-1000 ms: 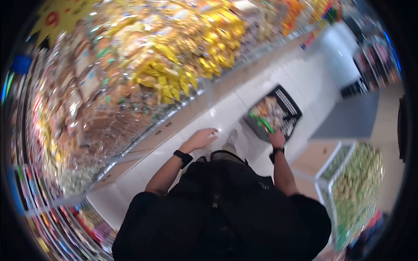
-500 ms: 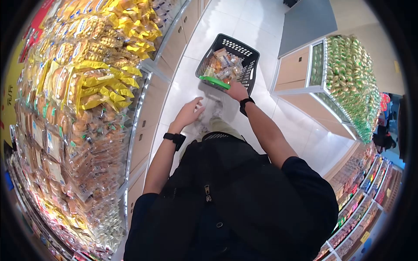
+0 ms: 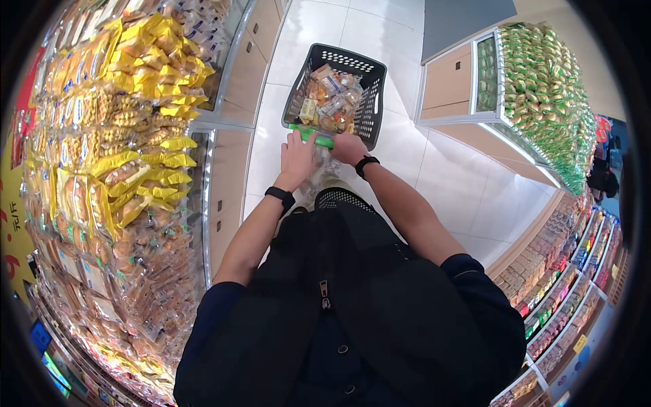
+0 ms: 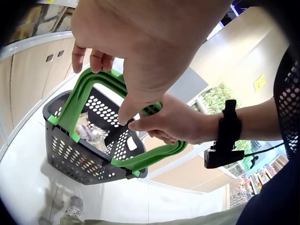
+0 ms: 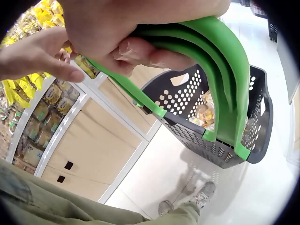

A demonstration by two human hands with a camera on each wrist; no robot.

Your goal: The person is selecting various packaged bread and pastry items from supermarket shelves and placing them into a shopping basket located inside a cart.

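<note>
Basket point(image 3: 336, 95) looks heavy, rigid; my right hand point(image 3: 349, 147) grips its green handles point(image 5: 220, 70), left hand point(image 3: 296, 159) seemingly touching, fingers loose.

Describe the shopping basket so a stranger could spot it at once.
Start at the white tiled aisle floor between the yellow snack shelves and the green-packed display bin. Over it hangs the dark perforated basket of packets. Its bright green handles set it apart, gripped by the right hand with the left hand alongside.
</note>
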